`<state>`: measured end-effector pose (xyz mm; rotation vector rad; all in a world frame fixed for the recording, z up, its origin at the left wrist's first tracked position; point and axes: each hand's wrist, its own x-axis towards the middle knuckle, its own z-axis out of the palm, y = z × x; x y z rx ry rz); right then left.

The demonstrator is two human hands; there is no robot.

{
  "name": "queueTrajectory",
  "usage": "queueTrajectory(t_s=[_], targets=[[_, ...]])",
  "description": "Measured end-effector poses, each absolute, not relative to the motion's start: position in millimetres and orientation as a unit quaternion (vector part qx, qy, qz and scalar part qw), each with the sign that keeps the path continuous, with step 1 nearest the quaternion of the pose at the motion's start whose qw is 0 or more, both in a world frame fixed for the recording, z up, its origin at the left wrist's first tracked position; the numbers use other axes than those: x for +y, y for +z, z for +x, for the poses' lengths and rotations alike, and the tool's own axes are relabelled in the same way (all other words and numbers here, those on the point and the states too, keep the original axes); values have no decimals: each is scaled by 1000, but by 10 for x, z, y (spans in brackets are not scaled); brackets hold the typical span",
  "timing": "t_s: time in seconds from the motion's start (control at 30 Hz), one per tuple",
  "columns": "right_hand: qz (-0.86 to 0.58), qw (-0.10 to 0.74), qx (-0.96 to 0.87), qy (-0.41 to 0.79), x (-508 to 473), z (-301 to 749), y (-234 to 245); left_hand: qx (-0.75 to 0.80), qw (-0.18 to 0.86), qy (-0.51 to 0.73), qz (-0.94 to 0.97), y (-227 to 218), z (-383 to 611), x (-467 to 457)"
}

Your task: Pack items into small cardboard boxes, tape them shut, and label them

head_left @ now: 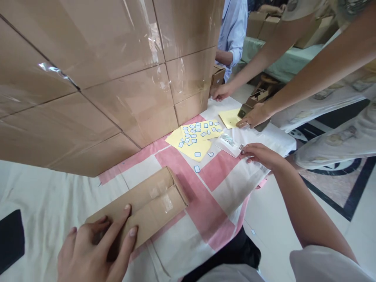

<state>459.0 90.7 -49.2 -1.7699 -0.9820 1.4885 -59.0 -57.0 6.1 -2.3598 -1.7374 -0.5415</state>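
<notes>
A long closed cardboard box (pixel 149 203) lies at an angle on the cloth, clear tape on its top and end. My left hand (pixel 96 246) grips its near end, thumb and index finger on top; the other fingers are partly hidden. Farther right, my right hand (pixel 260 154) is closed in a pinch at the corner of a white packet (pixel 227 144) with print on it. Beside that packet, yellow sheets (pixel 192 145) carry many small white stickers with blue borders. A few loose stickers (pixel 197 169) lie on the cloth.
Taped cardboard boxes (pixel 132 98) form a tall wall at left and behind. A co-worker's hands (pixel 255 114) reach in from the right near another yellow sheet (pixel 229 117). Another person's blue sleeve (pixel 236 35) shows behind. A dark flat object (pixel 11 241) lies far left.
</notes>
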Motion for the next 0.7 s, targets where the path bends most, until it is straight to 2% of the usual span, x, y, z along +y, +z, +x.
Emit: queueTrajectory(t_s=[0.33,0.7], targets=[[-656,333,-346,583,918,4599,-369,-589,80,-197,-780,20,-606,-594],[-625,370,-313,612,914,4636,-477,-581,74,-196,-787,30,-636,-591]])
